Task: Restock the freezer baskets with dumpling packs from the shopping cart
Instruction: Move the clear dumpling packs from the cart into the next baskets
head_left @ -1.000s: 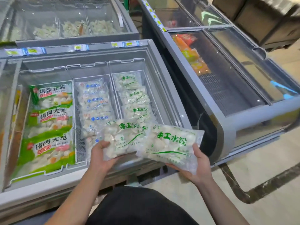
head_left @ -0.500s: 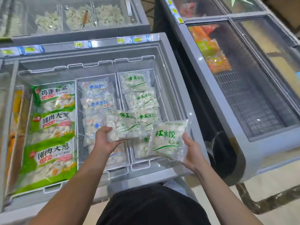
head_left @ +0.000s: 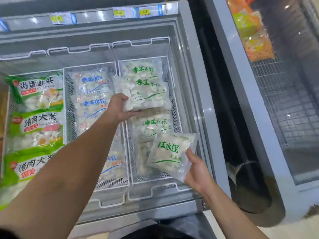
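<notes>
- An open chest freezer (head_left: 188,69) is seen from above, fitted with white wire baskets set side by side.
- The right-hand basket (head_left: 170,69) is filled with clear dumpling packs printed in green, laid in a row from the far end to the near end.
- The middle basket (head_left: 69,94) is stocked with clear packs printed in blue (head_left: 93,87), overlapping one another.
- At the left, green-bordered packs (head_left: 37,90) are stacked in a column.
- A neighbouring freezer (head_left: 241,69) at right is shown with orange and yellow packets (head_left: 253,33) at its far end and a bare wire rack nearer the camera.
- One green-printed pack (head_left: 146,92) is gripped at its near edge by the left hand (head_left: 119,109), fingers beneath and thumb on top, and is held over the far half of the right-hand basket, above the packs lying there.
- A second green-printed pack (head_left: 170,154) is clasped at its lower right corner by the right hand (head_left: 196,171), tilted over the near end of the same basket.
- The hands are kept well apart, each closed on its own pack.
</notes>
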